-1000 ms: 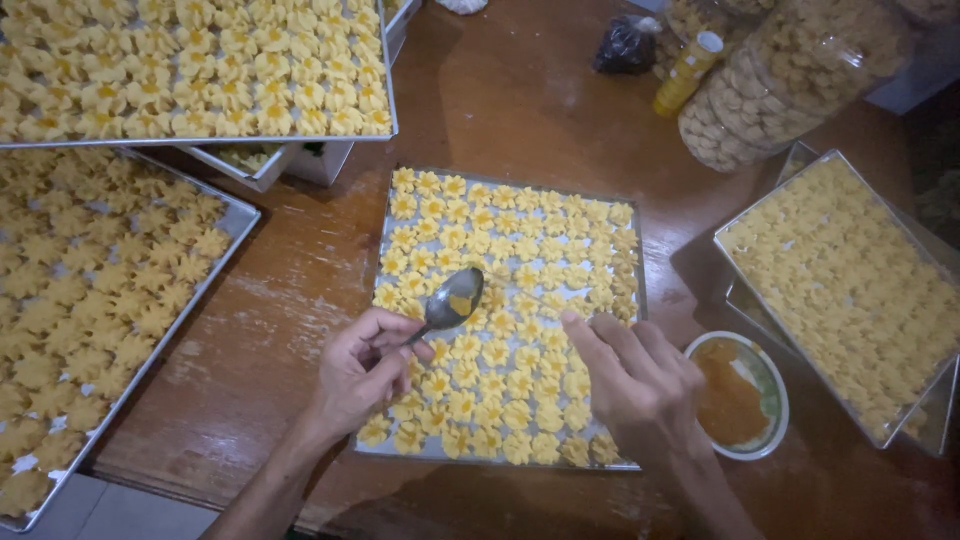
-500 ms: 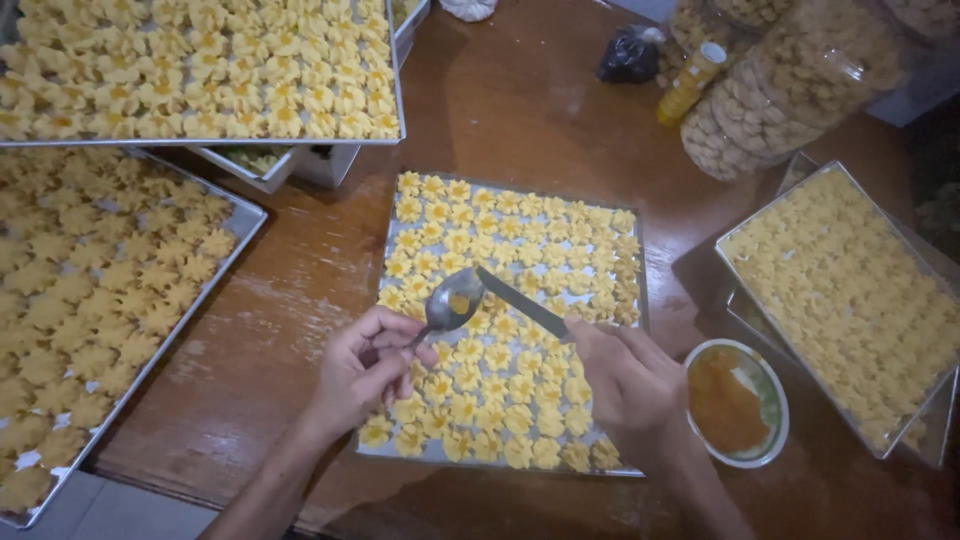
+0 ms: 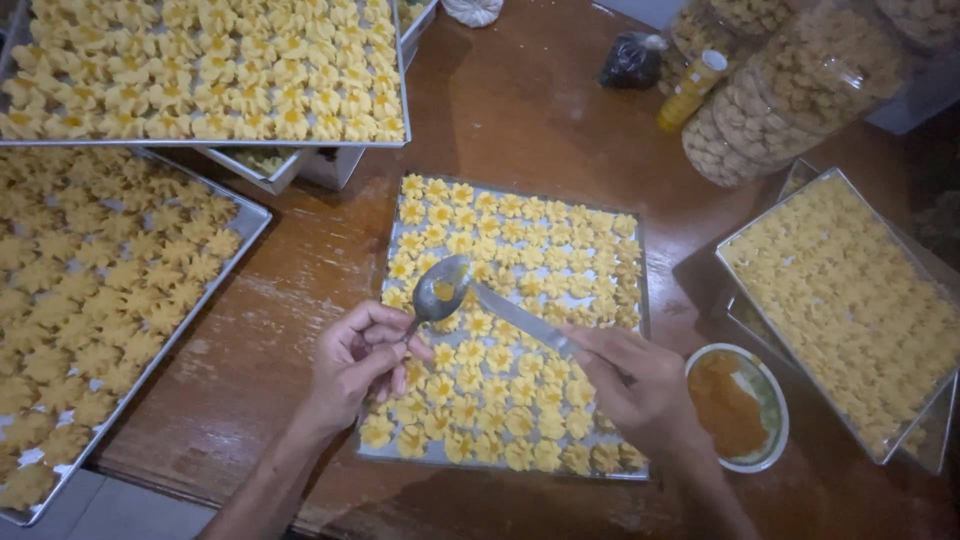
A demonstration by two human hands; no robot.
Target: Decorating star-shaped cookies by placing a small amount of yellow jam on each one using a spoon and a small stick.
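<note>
My left hand (image 3: 358, 358) holds a metal spoon (image 3: 440, 288) by its handle, bowl up, with a dab of orange filling in it. My right hand (image 3: 635, 385) grips a knife (image 3: 520, 320) whose blade tip reaches into the spoon's bowl. Both hover over a flat metal tray (image 3: 640, 300) covered with several rows of yellow flower-shaped cookies (image 3: 510, 390). A small bowl of orange filling (image 3: 735, 405) sits just right of my right hand.
More trays of yellow cookies lie at the left (image 3: 100, 300), at the top left (image 3: 200, 70) and at the right (image 3: 850, 290). Clear jars of cookies (image 3: 790, 90), a yellow bottle (image 3: 692, 88) and a dark bag (image 3: 630, 62) stand at the far right on the wooden table (image 3: 520, 120).
My right hand went from resting on the cookie tray to holding the knife, and brought its blade up to the spoon's bowl. My left hand kept the spoon nearly still.
</note>
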